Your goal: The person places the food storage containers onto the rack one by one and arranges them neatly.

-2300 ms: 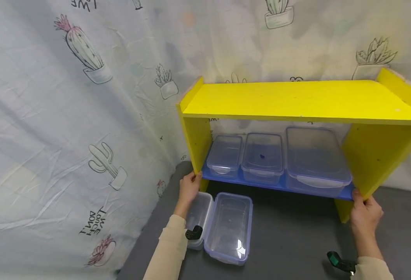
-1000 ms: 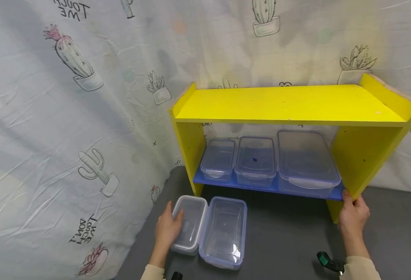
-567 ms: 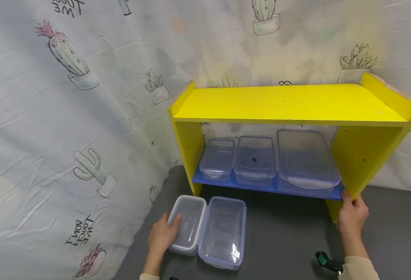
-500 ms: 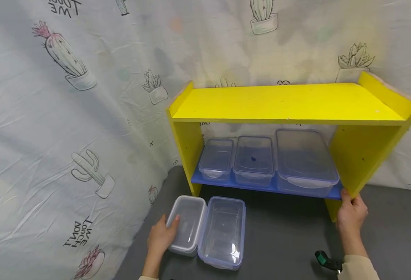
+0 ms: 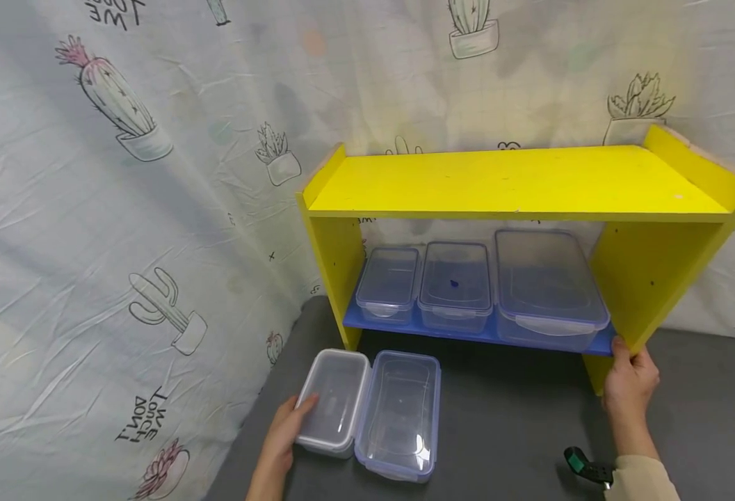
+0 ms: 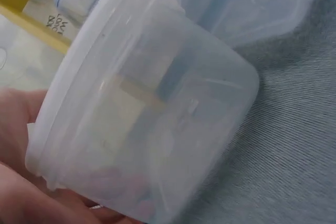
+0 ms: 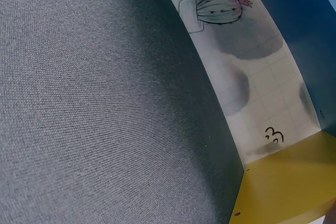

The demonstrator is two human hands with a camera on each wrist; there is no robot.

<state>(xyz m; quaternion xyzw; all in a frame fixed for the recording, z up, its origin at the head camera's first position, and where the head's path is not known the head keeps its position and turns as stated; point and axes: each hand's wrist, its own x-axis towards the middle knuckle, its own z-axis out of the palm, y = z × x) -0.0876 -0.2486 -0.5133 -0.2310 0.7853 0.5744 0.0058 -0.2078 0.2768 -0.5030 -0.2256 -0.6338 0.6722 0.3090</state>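
Head view: the left hand [image 5: 284,435] is clamped on a white-rimmed plastic container [image 5: 336,400], its thumb and fingers gathered in at the container's near left side. The left wrist view shows the hand's fingers wrapping round that end, some of them hazily visible through the clear wall. The right hand [image 5: 631,385] grips the yellow-and-blue shelf unit [image 5: 511,184] at its lower right front corner; its thumb lies against the right end of the blue shelf board [image 5: 603,342], and its other fingers bend by the yellow side panel [image 5: 649,285].

On the pale cactus-print cloth [image 5: 229,97] behind, turned lettering [image 5: 142,416] at left appears to read "DON'T TOUCH ME"; another piece of writing at the upper left is cut by the frame edge.

The white-rimmed container lies within the left hand's grip, near and left in the scene, in front of the shelf unit's left side. Just right of it, on the dark grey table [image 5: 505,424], is a blue-rimmed container [image 5: 401,414]. The right hand is well apart from both. Three lidded containers stand in a row on the blue shelf board: a small one [image 5: 389,282] left, a medium one [image 5: 456,285] in the middle, and a large one [image 5: 548,278] right, nearest the right hand.
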